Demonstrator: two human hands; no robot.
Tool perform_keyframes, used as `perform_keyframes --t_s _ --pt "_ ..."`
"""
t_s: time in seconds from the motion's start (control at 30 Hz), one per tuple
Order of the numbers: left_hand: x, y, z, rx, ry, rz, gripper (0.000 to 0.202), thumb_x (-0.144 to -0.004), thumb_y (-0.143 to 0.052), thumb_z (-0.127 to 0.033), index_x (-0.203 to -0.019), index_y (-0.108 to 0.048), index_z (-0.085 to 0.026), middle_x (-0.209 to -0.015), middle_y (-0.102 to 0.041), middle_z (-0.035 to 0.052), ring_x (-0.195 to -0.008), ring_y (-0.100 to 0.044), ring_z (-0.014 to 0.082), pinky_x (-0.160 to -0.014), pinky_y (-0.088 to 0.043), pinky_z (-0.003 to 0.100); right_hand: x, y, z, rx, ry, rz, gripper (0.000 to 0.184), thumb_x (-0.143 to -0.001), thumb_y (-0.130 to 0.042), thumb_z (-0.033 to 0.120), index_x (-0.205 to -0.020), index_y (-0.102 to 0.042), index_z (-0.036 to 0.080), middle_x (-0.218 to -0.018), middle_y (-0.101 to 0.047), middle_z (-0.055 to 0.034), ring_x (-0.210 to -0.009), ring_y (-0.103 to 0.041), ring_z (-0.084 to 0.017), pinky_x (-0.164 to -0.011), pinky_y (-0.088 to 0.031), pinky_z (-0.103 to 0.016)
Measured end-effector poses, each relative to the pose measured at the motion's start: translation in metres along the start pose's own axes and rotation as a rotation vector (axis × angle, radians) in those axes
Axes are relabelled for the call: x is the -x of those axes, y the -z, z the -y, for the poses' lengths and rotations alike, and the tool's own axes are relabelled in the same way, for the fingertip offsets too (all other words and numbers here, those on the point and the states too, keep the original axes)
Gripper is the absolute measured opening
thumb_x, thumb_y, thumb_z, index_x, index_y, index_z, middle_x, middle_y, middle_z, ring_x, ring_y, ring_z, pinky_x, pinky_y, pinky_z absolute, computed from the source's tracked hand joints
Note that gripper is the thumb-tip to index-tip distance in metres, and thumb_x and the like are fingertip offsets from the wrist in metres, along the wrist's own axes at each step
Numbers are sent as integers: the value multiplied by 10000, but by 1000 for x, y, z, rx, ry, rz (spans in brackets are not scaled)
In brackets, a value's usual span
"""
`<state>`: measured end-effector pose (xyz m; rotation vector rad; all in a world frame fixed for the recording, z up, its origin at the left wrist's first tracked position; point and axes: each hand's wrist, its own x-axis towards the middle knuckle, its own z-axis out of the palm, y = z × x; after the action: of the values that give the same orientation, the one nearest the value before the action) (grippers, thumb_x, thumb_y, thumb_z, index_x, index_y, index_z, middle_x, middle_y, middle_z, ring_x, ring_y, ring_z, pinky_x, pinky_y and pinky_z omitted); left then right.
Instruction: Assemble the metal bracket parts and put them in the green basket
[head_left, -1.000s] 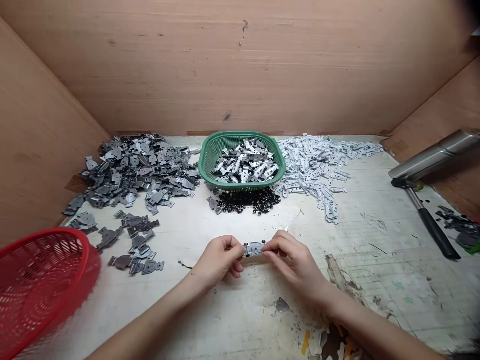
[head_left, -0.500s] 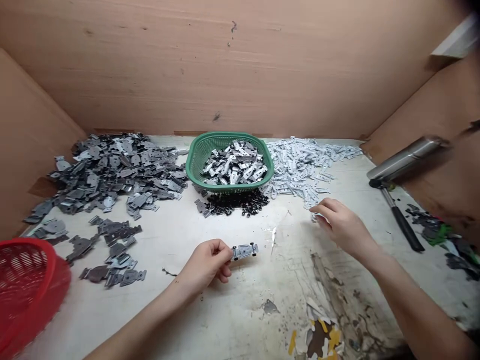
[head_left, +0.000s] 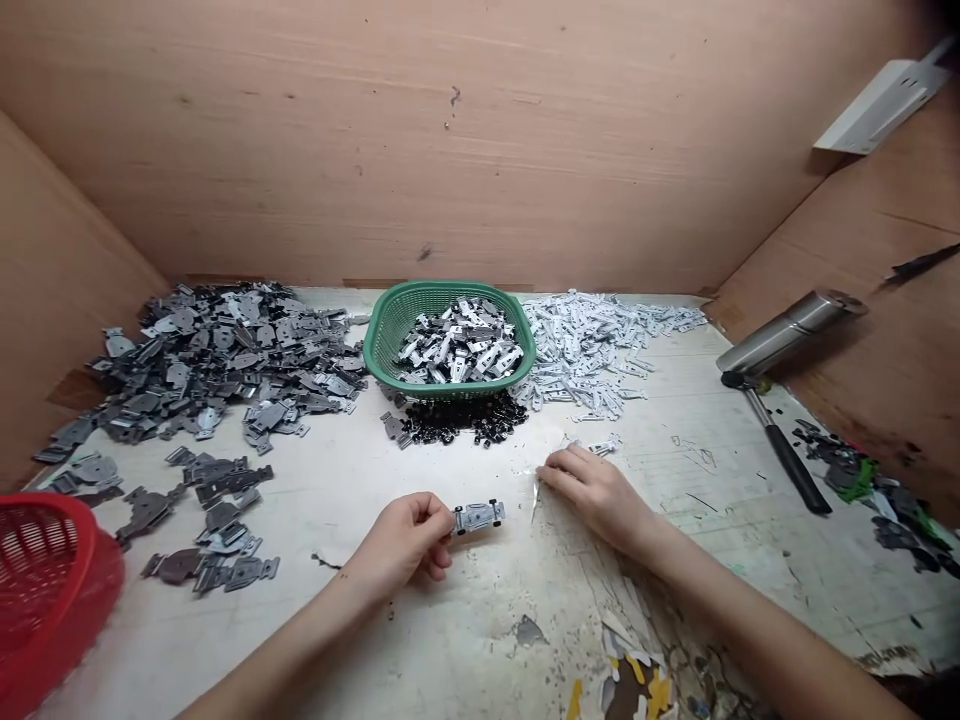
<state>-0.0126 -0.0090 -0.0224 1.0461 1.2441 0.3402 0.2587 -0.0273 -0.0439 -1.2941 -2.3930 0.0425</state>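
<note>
My left hand [head_left: 414,535] pinches a small toy car chassis [head_left: 480,516] between thumb and fingers. The chassis is silver-grey with little black wheels at its corners, and it points right, just above the table. To the right, my right hand [head_left: 596,492] is low over the table, palm down, with its fingers curled together. What its fingertips hold, if anything, is hidden. Just beyond its knuckles lies a loose white part [head_left: 604,446]. Ahead, a green basket [head_left: 375,372] holds many white and dark assembled pieces. Small black wheels [head_left: 499,420] are heaped before it.
Grey metal plates [head_left: 247,350] are piled at the back left, and white parts [head_left: 592,345] at the back right. A red basket [head_left: 97,570] stands front left. On the right are a hammer [head_left: 795,465], a metal cylinder [head_left: 795,330] and dark and green scraps [head_left: 855,480].
My right hand has moved left and slightly down, away from the white parts, nearer my left hand. The left hand still holds the chassis. The view has shifted slightly.
</note>
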Motion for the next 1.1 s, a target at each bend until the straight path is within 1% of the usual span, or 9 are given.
perform_keyframes --t_s 0.1,0.3,0.5,0.63,0.7,0.77,0.87,0.93,1.1 --pt "-1 1 2 -5 -7 -2 239 -697 -570 -374 -625 -460 -175 -481 -563 -28 -410 -501 86 -452 -379 202 -18 -4 12 -194 -76 -67 208 -902 -395 114 -954 -588 172 -852 -577 -88 -802 -548 -194 -669 -493 -334" --pt "-4 3 5 7 -5 -3 233 -693 -569 -373 -634 -462 -175 -471 -566 -30 -395 -501 85 -439 -391 200 -28 -5 12 -498 -260 -52 111 -885 -457 175 -910 -558 210 -862 -555 -48 -738 -552 -154 -614 -465 -267" --pt "-3 2 5 10 -2 -5 216 -686 -571 -355 -636 -466 -174 -479 -573 -32 -398 -514 85 -436 -407 197 -28 -18 8 -408 -335 -11 99 -861 -477 216 -847 -573 197 -826 -541 -56 -691 -527 -167 -601 -448 -295" --pt "-3 1 4 5 0 -6 200 -695 -563 -341 -646 -469 -170 -470 -577 -29 -380 -509 78 -423 -393 184 -28 -11 15 -403 -335 -30 191 -891 -428 244 -857 -609 197 -861 -558 -85 -772 -541 -204 -682 -447 -346" --pt "-3 1 5 4 7 -15 188 -695 -563 -329 -653 -467 -172 -471 -578 -29 -381 -512 81 -415 -389 182 -27 -2 22 -529 -419 -28 188 -889 -461 291 -918 -626 205 -835 -581 -74 -729 -550 -193 -652 -450 -332" --pt "-3 1 5 3 10 -19 176 -696 -563 -316 -657 -467 -173 -469 -576 -30 -381 -514 82 -409 -386 179 -27 8 32 -804 -560 30 200 -853 -541 349 -960 -630 205 -764 -589 -46 -631 -542 -160 -582 -447 -297" --pt "-2 0 6 4 -2 -16 167 -714 -552 -308 -658 -473 -171 -471 -578 -27 -380 -516 80 -407 -387 175 -28 16 49 -1164 -724 133 249 -766 -658 387 -894 -643 173 -664 -570 -8 -528 -490 -108 -506 -412 -249" --pt "-2 0 6 6 -5 -14 168 -727 -544 -307 -658 -474 -171 -473 -581 -25 -380 -518 79 -405 -384 171 -30 15 59 -1238 -770 153 260 -740 -685 388 -848 -650 155 -641 -564 0 -514 -468 -89 -486 -384 -230" --pt "-1 0 7 13 -5 -4 164 -736 -540 -299 -652 -478 -173 -476 -583 -23 -382 -518 77 -405 -387 169 -31 2 70 -1245 -804 162 274 -745 -677 396 -844 -652 142 -596 -559 8 -506 -466 -85 -465 -360 -219"
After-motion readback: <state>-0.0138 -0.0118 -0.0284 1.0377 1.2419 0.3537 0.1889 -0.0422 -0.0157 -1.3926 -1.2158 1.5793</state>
